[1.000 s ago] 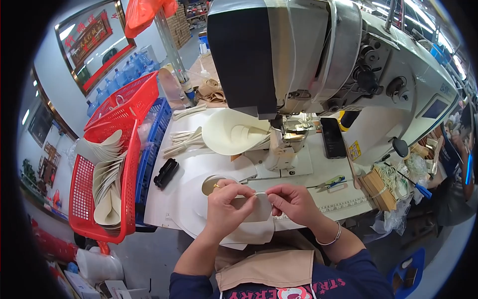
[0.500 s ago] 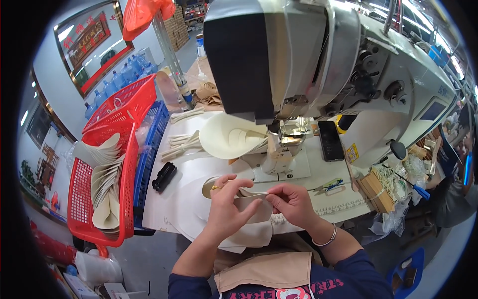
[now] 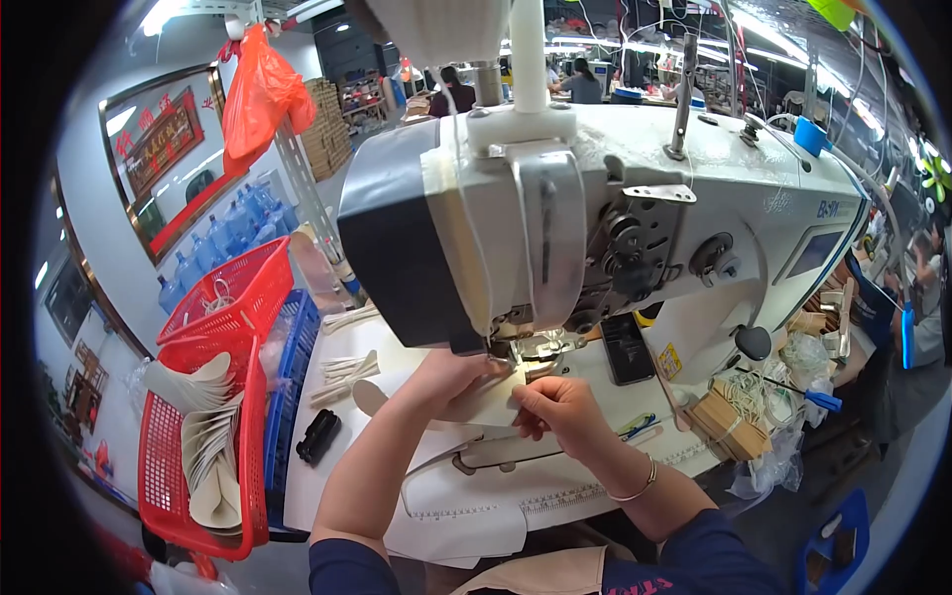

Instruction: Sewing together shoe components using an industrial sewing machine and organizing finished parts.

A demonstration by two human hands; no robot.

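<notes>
Both my hands hold a cream-coloured cut piece (image 3: 486, 405) flat on the bed of a white industrial sewing machine (image 3: 635, 228), right under its needle area (image 3: 521, 352). My left hand (image 3: 448, 375) presses the piece from the left, fingers reaching toward the presser foot. From the right, my right hand (image 3: 560, 415) pinches the edge of the piece; a thin bracelet sits on that wrist. A larger cream piece (image 3: 466, 496) lies on the table below my arms.
A red basket (image 3: 159, 466) with stacked cream pieces stands at the left, beside a blue crate (image 3: 286, 387). A black phone (image 3: 627, 349) lies on the machine bed. A small black object (image 3: 317, 436), a blue-handled screwdriver (image 3: 808, 397) and bundled parts (image 3: 739, 412) lie on the table.
My head has dropped closer to the machine. Both hands have carried the cream piece up from the table front to the needle area.
</notes>
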